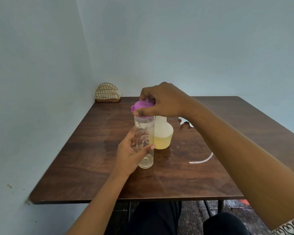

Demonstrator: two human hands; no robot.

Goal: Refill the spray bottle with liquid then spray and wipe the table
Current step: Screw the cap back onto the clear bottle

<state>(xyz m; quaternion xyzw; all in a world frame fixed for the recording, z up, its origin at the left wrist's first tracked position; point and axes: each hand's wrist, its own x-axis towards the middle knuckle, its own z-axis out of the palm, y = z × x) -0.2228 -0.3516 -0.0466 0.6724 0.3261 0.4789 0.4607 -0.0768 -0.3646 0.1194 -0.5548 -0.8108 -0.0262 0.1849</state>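
Left hand (129,155) grips the clear bottle (144,126) beside the spray bottle (163,133); right hand (166,102), pinching its purple lid (143,105), should turn squarely.

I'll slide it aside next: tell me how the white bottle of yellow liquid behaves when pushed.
The white bottle probably feels bottom-heavy and steady: the liquid fills only its wide lower part. Its neck looks uncapped, so a shove could slosh or spill. The table looks glossy, so it may slide easily.
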